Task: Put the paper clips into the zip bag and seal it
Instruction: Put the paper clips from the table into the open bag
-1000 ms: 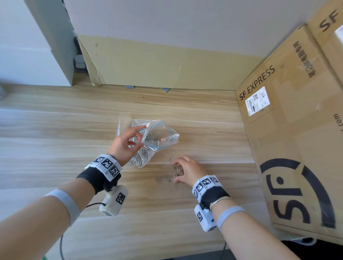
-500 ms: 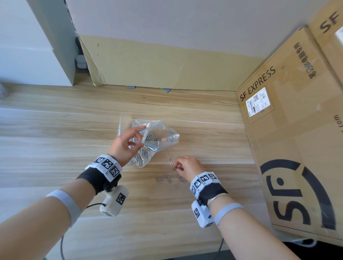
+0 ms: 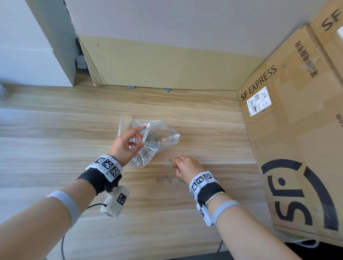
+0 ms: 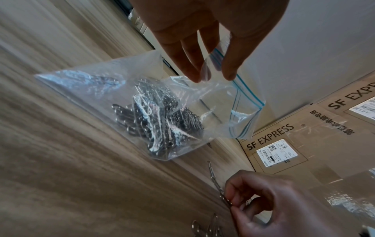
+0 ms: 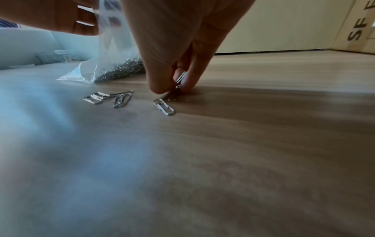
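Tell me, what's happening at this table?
A person is filling a zip bag with paper clips. The left hand holds the bag's mouth open; many clips already lie inside. The right hand pinches a few clips off the wooden table. Several loose clips remain, and the bag is not sealed.

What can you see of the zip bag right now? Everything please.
The zip bag is clear, thin, crinkled plastic with a blue zip line along its mouth. The mouth is unsealed and held open, raised toward the right, by the left hand, whose fingers and thumb pinch one lip. Its lower end rests on the wooden table. A heap of silver paper clips sits inside. The right hand is not touching it.
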The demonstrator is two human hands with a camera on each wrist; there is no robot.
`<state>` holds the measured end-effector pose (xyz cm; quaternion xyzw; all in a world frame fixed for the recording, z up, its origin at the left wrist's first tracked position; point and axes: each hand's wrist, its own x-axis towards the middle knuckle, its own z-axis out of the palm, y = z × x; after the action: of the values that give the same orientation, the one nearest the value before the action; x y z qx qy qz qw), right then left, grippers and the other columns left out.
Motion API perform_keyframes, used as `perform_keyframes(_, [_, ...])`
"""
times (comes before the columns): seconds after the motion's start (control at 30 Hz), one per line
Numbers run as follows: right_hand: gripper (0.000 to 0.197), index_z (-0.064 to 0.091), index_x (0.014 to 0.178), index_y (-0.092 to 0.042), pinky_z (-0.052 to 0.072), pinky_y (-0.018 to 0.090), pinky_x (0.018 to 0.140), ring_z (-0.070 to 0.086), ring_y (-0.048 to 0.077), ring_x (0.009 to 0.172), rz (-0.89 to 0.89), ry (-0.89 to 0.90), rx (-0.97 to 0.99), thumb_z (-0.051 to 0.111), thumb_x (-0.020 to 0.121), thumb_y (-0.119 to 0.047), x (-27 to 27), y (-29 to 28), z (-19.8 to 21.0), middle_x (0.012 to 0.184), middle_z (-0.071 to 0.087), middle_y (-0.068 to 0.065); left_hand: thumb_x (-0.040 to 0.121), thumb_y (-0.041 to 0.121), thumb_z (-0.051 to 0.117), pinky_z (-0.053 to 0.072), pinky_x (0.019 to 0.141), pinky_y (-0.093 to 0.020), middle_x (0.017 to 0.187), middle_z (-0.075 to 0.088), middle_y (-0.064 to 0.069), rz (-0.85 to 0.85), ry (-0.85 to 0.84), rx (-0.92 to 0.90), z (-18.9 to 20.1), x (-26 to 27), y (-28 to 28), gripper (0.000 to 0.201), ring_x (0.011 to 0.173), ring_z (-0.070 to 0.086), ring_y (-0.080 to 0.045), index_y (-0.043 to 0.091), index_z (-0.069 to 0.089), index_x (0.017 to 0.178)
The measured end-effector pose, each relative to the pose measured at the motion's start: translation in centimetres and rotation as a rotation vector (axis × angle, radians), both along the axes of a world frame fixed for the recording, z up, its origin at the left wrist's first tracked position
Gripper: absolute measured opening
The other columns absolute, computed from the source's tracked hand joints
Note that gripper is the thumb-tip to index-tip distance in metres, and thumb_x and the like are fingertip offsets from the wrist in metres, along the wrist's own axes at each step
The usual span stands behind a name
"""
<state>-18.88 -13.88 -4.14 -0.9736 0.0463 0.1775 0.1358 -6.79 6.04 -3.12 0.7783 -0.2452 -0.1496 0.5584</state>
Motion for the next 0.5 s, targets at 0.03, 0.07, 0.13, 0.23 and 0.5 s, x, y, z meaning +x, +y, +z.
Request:
perform_keyframes(0.03, [0.017, 0.062, 0.076, -0.002, 0.046, 0.029, 0.045, 0.058, 0.033, 0.052, 0.000, 0.014, -0.018, 0.063, 0.060, 0.005, 0.0, 0.1, 0.2, 0.068, 0.061, 0.016, 0.077, -0.003, 0.062, 0.049, 0.077, -0.012, 0.120, 0.050, 0.022, 0.002, 0.001, 0.002, 0.0, 0.0, 0.0, 0.030, 0.101, 0.056, 0.005, 0.020, 0.044, 0.069])
perform_keyframes(0.07, [0.021, 0.061, 0.067, -0.004, 0.040, 0.022, 0.037, 0.054, 0.029, 0.042, -0.008, 0.050, -0.027, 0.069, 0.050, 0.005, 0.0, 0.2, 0.2, 0.058, 0.058, 0.012, 0.077, -0.003, 0.062, 0.050, 0.078, -0.013, 0.120, 0.049, 0.022, 0.005, 0.000, 0.007, -0.1, 0.0, 0.0, 0.028, 0.101, 0.056, 0.003, 0.018, 0.045, 0.070])
perform_keyframes(0.13, [0.029, 0.058, 0.057, -0.009, 0.028, 0.014, 0.031, 0.047, 0.023, 0.032, 0.001, 0.019, -0.065, 0.074, 0.035, 0.004, 0.0, 0.1, -0.2, 0.047, 0.053, 0.005, 0.077, -0.003, 0.062, 0.049, 0.078, -0.013, 0.121, 0.051, 0.018, 0.011, -0.008, 0.018, -0.1, 0.0, 0.0, 0.023, 0.104, 0.056, -0.002, 0.012, 0.045, 0.071])
perform_keyframes(0.23, [0.032, 0.056, 0.053, -0.010, 0.022, 0.014, 0.031, 0.045, 0.021, 0.031, 0.008, -0.031, -0.088, 0.074, 0.030, 0.004, 0.1, 0.2, -0.4, 0.044, 0.050, 0.003, 0.077, -0.003, 0.062, 0.049, 0.079, -0.012, 0.123, 0.052, 0.010, 0.015, -0.013, 0.023, 0.1, 0.0, -0.1, 0.020, 0.104, 0.056, -0.008, 0.008, 0.046, 0.072])
perform_keyframes(0.5, [0.014, 0.062, 0.082, -0.007, 0.047, 0.027, 0.061, 0.057, 0.021, 0.068, -0.236, -0.086, 0.116, 0.053, 0.075, 0.001, 0.5, -0.8, 0.6, 0.081, 0.065, 0.008, 0.077, -0.003, 0.062, 0.049, 0.078, -0.011, 0.119, 0.050, 0.022, 0.006, 0.011, 0.017, 0.2, 0.1, -0.1, 0.021, 0.098, 0.058, 0.001, 0.010, 0.046, 0.072])
